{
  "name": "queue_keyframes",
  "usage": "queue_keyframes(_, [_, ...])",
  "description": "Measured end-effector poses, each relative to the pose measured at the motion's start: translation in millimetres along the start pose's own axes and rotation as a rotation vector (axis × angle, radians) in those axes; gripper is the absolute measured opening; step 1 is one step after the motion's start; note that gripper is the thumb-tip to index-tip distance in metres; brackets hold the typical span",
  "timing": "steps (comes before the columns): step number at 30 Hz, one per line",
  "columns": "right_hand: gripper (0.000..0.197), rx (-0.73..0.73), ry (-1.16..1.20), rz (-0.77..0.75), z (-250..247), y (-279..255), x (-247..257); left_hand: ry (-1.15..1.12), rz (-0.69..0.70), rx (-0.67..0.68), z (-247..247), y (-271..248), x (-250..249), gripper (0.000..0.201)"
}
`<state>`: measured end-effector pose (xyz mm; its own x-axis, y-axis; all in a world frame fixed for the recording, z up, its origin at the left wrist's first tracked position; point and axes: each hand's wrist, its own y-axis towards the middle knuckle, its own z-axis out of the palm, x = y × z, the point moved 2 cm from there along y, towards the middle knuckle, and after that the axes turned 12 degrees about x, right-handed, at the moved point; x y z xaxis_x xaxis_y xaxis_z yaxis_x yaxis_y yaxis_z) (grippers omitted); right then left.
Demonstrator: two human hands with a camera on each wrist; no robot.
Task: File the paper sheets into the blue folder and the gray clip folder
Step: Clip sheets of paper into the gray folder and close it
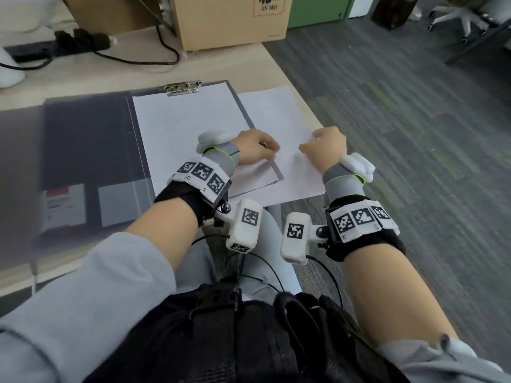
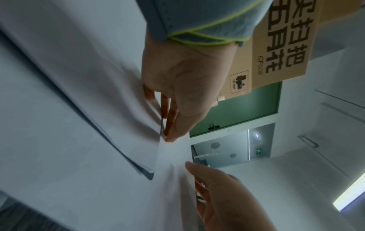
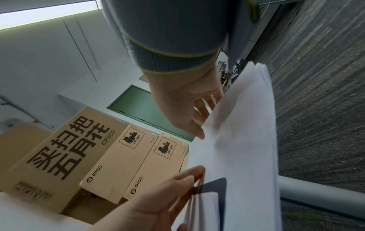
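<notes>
Nearest the viewer, both forearms reach forward over the lap toward the near right corner of the surface (image 1: pixel 16 275). The left hand (image 1: pixel 254 149) is the left grip: its fingers curl down onto the near right corner of the gray clip folder (image 1: pixel 240 106), and the left wrist view shows its fingertips (image 2: pixel 168 125) pinching a paper edge there. The right hand (image 1: pixel 327 147), the right grip, lies just beside it, thumb pointing toward the left hand; the right wrist view shows thumb above and fingers below the loose paper sheets (image 1: pixel 287 150), so it grasps that stack.

The loose sheets lie to the right of the clip folder, partly tucked under its right edge and overhanging the surface's edge above the carpet (image 1: pixel 414 134). Their long axis runs away from the viewer, roughly parallel to the folder's. The right hand is the nearer to them; the left stands at the seam between stack and folder. The coming move, by judgement, turns on this: the sheets must travel leftward.

The clip folder lies open, a sheet under its metal clip (image 1: pixel 182 88) at the far edge. Left of it lies a dark folder (image 1: pixel 85 139); whether this is the blue folder cannot be told. Farthest stand a cardboard box (image 1: pixel 221 23) and a power strip (image 1: pixel 58 44).
</notes>
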<state>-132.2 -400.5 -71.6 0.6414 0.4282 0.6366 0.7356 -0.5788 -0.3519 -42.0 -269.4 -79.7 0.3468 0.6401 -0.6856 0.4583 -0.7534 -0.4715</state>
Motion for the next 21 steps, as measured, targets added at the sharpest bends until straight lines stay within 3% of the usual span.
queue_keyframes(3, [0.033,-0.058,0.093,-0.067,-2.7,0.7,0.7,-0.175,0.032,-0.014,1.5,2.0,4.7,0.028])
queue_keyframes(5, [0.008,-0.063,0.104,-0.133,-1.1,-0.7,3.0,-0.305,0.048,-0.026,3.0,2.3,6.5,0.027])
queue_keyframes(7, [0.021,-0.042,0.084,-0.186,2.0,-1.8,3.5,-0.455,0.081,-0.033,4.4,1.8,5.4,0.032])
queue_keyframes(11, [0.02,0.041,0.036,-0.319,11.8,-10.0,11.4,-0.6,0.115,-0.048,2.8,1.7,1.1,0.043])
queue_keyframes(13, [0.027,0.096,0.035,-0.369,15.8,-12.7,15.1,-0.629,0.118,-0.077,2.6,2.3,-1.2,0.04])
queue_keyframes(17, [0.039,0.092,0.003,-0.35,19.4,-18.0,17.9,-0.701,0.122,-0.147,4.0,5.1,-2.4,0.017])
queue_keyframes(21, [0.054,0.112,-0.069,-0.271,24.1,-16.9,15.2,-0.687,0.082,-0.19,1.4,3.2,-0.7,0.02])
